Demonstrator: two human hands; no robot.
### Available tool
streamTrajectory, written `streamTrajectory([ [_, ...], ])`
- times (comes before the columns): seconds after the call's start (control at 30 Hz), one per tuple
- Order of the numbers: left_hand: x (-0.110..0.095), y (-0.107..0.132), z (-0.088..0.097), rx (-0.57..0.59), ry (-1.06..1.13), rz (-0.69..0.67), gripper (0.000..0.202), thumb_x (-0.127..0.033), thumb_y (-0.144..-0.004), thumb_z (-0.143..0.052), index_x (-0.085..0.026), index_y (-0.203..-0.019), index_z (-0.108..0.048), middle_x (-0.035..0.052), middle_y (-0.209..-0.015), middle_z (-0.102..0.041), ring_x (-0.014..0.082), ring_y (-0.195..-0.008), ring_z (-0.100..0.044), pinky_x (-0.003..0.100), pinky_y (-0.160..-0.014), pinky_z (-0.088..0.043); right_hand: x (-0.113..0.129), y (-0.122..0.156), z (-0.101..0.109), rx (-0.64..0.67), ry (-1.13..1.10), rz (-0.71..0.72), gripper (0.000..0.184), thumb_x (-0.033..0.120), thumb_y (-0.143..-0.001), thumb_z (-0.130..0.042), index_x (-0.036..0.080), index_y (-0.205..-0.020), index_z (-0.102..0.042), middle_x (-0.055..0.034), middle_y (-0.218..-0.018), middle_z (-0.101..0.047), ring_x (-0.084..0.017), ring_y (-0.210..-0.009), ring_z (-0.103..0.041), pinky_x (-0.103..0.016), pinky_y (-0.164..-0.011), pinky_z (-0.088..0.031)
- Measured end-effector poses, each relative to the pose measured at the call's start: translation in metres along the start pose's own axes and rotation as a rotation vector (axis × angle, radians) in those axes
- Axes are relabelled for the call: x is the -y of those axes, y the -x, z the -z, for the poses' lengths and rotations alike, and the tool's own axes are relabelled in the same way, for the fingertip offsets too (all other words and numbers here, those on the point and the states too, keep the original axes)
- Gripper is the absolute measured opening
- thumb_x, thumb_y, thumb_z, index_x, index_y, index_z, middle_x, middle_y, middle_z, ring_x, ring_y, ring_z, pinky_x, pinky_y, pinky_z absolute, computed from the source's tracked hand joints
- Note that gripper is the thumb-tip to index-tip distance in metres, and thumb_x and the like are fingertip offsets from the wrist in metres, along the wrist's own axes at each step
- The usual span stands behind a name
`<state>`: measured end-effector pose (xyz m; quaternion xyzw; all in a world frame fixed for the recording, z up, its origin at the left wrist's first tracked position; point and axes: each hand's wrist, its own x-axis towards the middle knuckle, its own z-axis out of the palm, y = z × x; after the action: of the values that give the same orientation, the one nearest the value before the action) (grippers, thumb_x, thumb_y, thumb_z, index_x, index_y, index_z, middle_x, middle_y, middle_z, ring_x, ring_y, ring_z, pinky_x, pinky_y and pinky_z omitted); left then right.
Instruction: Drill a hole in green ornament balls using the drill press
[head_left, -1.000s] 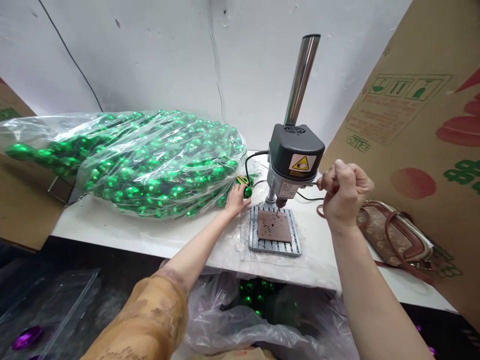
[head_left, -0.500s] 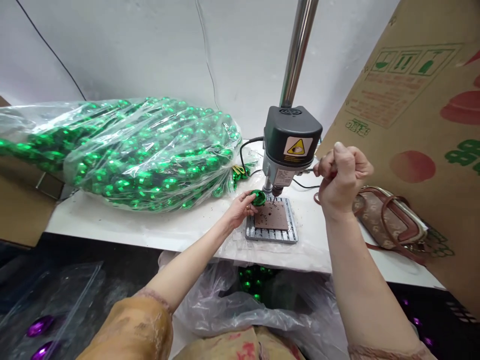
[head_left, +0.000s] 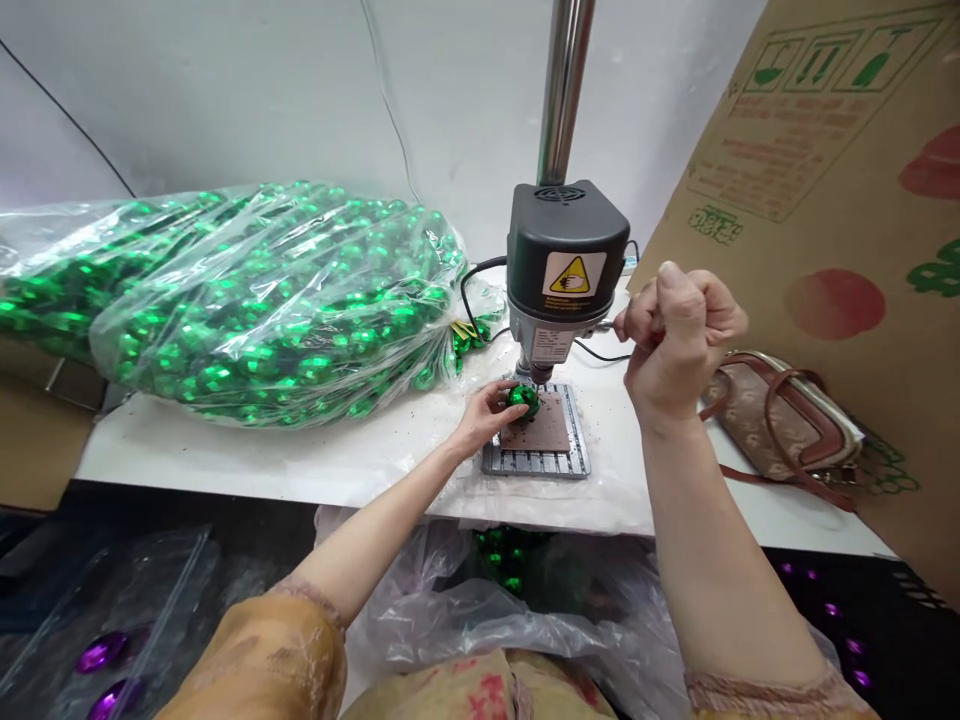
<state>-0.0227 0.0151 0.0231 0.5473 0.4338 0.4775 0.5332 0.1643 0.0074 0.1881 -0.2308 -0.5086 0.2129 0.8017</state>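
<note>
A small bench drill press (head_left: 568,260) with a black motor cover stands on the white table. My left hand (head_left: 484,415) pinches a shiny green faceted ball (head_left: 523,401) just under the drill chuck (head_left: 541,373). Beneath the ball lies a brown board (head_left: 536,436) on the slotted metal base (head_left: 574,465), with dark chips scattered over it. Whether the bit touches the ball I cannot tell. At the right side of the machine, my right hand (head_left: 679,335) is closed in a fist around the drill press's feed lever (head_left: 602,327), whose grip end is hidden in the fingers.
A clear plastic bag (head_left: 285,310) full of green balls fills the table's left. A patterned handbag (head_left: 787,415) leans by a large cardboard box (head_left: 832,230) at right. Below the table edge, an opened plastic bag (head_left: 480,620) holds green balls; purple balls (head_left: 103,652) lie lower left.
My left hand has brought the green ball right, from beside the drill to under the chuck, and turned it. My right hand stays on the lever. The view has shifted slightly.
</note>
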Motion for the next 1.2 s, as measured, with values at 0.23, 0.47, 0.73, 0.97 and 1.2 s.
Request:
streamTrajectory([
  [0.23,0.004,0.002,-0.004,0.013,-0.139,-0.058,0.058,-0.044,-0.069,-0.088,-0.020,-0.118,-0.070,0.0055,-0.099,-0.074,0.0180,-0.075,-0.065,0.031,-0.070,-0.052,0.002,0.001,-0.002,-0.018,0.019,0.005,0.052,0.043,-0.087,-0.066,0.023,-0.054,-0.031,0.0073,-0.042,-0.029,-0.007,-0.039,-0.031,-0.029,-0.044,-0.028],
  [0.47,0.009,0.011,-0.015,-0.121,-0.488,-0.184,0.058,-0.035,-0.067,-0.092,-0.023,-0.121,-0.073,0.0073,-0.102,-0.067,0.0297,-0.107,-0.061,0.043,-0.098,-0.050,0.002,0.000,-0.002,-0.021,-0.067,0.006,0.046,0.029,-0.086,-0.066,0.023,-0.053,-0.036,0.0076,-0.041,-0.034,-0.007,-0.039,-0.033,-0.029,-0.043,-0.027],
  [0.73,0.016,0.011,-0.019,-0.065,-0.403,-0.212,0.051,-0.033,-0.075,-0.087,-0.021,-0.122,-0.068,0.0097,-0.120,-0.066,0.0300,-0.121,-0.059,0.043,-0.106,-0.045,0.004,0.002,-0.002,-0.012,-0.005,0.016,0.051,0.037,-0.088,-0.066,0.023,-0.054,-0.032,0.0072,-0.042,-0.032,-0.006,-0.039,-0.032,-0.028,-0.043,-0.029],
  [0.97,0.017,0.013,-0.019,-0.074,-0.396,-0.211,0.052,-0.035,-0.076,-0.087,-0.022,-0.122,-0.067,0.0092,-0.122,-0.065,0.0295,-0.121,-0.058,0.042,-0.106,-0.046,0.001,0.017,0.001,-0.015,-0.056,0.105,0.048,0.028,-0.089,-0.064,0.021,-0.052,-0.033,0.0081,-0.042,-0.031,-0.006,-0.037,-0.032,-0.027,-0.043,-0.028],
  [1.2,0.021,0.012,-0.018,-0.056,-0.407,-0.258,0.049,-0.039,-0.079,-0.084,-0.022,-0.122,-0.066,0.0094,-0.121,-0.065,0.0283,-0.119,-0.059,0.042,-0.105,-0.046,-0.003,0.024,0.003,0.019,-0.070,0.170,0.047,0.020,-0.087,-0.058,0.020,-0.052,-0.026,0.0077,-0.042,-0.029,-0.003,-0.036,-0.027,-0.025,-0.041,-0.026],
])
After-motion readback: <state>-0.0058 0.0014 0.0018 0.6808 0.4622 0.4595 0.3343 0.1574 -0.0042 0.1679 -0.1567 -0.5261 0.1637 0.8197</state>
